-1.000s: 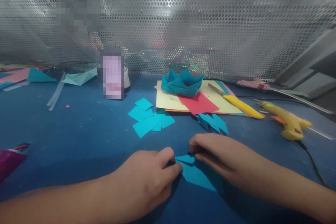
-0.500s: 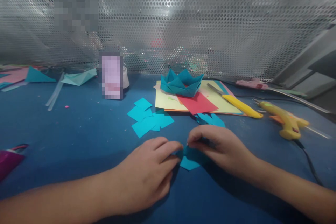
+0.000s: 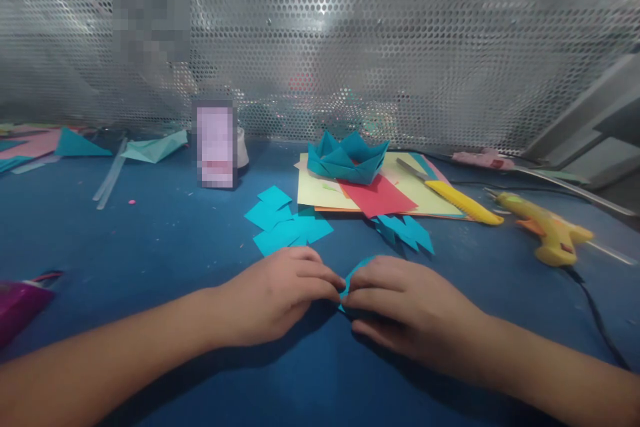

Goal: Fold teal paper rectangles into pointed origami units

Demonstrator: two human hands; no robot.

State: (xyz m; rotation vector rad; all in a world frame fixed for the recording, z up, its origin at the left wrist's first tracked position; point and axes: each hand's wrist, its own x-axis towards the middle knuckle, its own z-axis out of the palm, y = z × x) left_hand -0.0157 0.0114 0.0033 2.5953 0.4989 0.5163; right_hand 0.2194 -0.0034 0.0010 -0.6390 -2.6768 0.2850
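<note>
A small piece of blue paper (image 3: 358, 272) lies on the table between my hands, mostly covered by my right fingers. My left hand (image 3: 287, 290) has its fingertips closed on the paper's left edge. Curled over the top of it, my right hand (image 3: 400, 300) presses the paper against the table. Just beyond my left hand is a loose pile of blue paper squares (image 3: 285, 223). Several folded blue paper pieces (image 3: 406, 232) lie beyond my right hand.
A blue folded paper crown shape (image 3: 347, 159) and a red paper (image 3: 380, 195) rest on yellow sheets (image 3: 320, 190) with a yellow cutter (image 3: 463, 201). Rightward lies a yellow glue gun (image 3: 547, 227) with its cord. A phone (image 3: 216, 147) stands at the back left; a magenta object (image 3: 23, 307) sits left.
My right hand has come down over the blue paper, now covering most of it. My left hand has shifted slightly up and away, its fingertips still at the paper's edge.
</note>
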